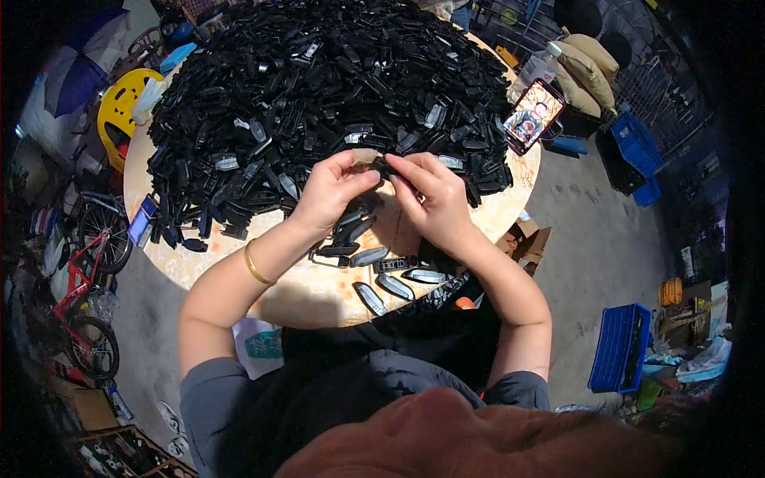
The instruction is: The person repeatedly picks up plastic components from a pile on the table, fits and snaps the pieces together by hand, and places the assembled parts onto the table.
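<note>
Over the near edge of a large black heap, my two hands meet at a small black plastic piece (382, 166). My left hand (327, 195), with a gold bangle on its wrist, pinches the piece from the left. The thumb and fingers of my right hand (437, 199) close on it from the right. Its exact shape is mostly hidden by the fingertips. Something beige seems to wrap a left fingertip. Just below the hands lie several long, narrow parts, among them a grey-faced black part (394, 287) and a black frame-like part (396, 264).
A heap of black plastic parts (319, 95) covers most of the round, pale patterned table (187, 267). A lit phone (534, 117) stands at its right edge, near a clear bottle (546, 60). Around the table are a yellow chair (119, 111), a red bicycle (76, 287) and a blue crate (617, 350).
</note>
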`<action>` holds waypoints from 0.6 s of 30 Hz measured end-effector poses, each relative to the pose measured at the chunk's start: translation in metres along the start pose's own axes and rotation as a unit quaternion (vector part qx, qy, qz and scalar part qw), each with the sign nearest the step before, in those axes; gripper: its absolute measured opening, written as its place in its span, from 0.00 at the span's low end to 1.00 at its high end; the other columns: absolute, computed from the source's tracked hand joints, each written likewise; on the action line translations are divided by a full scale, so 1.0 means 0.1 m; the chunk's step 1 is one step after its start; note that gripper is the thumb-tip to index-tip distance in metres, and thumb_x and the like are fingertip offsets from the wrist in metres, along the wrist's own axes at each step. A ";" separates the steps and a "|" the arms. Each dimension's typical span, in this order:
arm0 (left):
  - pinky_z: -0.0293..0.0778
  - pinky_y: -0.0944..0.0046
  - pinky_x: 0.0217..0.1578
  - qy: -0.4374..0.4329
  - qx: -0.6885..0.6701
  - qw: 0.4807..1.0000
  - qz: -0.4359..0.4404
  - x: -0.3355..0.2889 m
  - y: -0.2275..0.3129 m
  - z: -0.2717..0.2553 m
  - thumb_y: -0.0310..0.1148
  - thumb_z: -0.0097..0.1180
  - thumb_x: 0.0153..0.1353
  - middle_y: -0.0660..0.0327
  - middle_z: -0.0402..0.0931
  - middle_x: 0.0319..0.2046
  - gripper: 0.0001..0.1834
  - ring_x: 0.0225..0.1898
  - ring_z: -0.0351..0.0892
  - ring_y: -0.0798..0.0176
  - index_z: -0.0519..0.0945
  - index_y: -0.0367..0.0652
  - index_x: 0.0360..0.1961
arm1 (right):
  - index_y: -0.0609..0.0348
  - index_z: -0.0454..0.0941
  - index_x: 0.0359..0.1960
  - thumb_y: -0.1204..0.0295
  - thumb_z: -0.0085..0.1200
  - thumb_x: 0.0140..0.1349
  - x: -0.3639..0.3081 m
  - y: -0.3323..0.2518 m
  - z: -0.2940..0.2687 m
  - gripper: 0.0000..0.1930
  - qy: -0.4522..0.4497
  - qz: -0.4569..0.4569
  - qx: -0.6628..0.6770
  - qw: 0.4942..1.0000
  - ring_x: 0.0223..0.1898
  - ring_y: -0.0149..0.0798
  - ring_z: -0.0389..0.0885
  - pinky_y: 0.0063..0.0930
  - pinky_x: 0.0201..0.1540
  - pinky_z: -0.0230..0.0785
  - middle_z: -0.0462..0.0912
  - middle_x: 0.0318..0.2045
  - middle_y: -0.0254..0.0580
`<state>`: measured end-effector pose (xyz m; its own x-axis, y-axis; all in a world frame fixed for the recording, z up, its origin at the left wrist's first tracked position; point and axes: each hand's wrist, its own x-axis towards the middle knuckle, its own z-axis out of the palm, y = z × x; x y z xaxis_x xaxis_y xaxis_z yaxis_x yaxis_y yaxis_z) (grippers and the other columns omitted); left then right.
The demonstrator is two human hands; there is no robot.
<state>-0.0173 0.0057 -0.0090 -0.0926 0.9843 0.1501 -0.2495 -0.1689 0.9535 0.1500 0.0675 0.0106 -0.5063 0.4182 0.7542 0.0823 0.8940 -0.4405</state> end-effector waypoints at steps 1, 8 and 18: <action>0.71 0.73 0.41 0.000 0.000 1.000 0.000 0.00 0.02 0.00 0.25 0.55 0.57 0.63 0.76 0.37 0.14 0.38 0.74 0.74 0.75 0.37 0.45 | 0.61 0.77 0.41 0.78 0.55 0.51 0.00 -0.01 0.00 0.13 -0.007 0.006 -0.001 1.000 0.24 0.42 0.78 0.28 0.26 0.72 0.77 0.29 0.45; 0.70 0.73 0.41 -0.021 0.110 0.993 0.041 0.02 0.11 -0.02 0.25 0.55 0.57 0.65 0.76 0.36 0.13 0.37 0.74 0.74 0.75 0.36 0.44 | 0.64 0.78 0.40 0.81 0.55 0.51 0.03 -0.06 -0.06 0.13 -0.033 0.032 0.008 0.999 0.26 0.37 0.78 0.24 0.28 0.70 0.78 0.30 0.45; 0.71 0.73 0.41 -0.040 0.135 0.989 0.048 0.04 0.18 -0.02 0.25 0.55 0.56 0.64 0.77 0.36 0.14 0.37 0.74 0.74 0.75 0.35 0.45 | 0.62 0.76 0.43 0.79 0.54 0.51 0.00 -0.08 -0.08 0.15 -0.035 0.003 -0.016 0.999 0.25 0.44 0.78 0.31 0.26 0.72 0.76 0.30 0.46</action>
<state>-0.0239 0.0060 0.0081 -0.0232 0.9673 0.2526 0.0239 -0.2520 0.9674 0.1563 0.0618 0.0176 -0.5649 0.4126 0.7146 0.1132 0.8966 -0.4282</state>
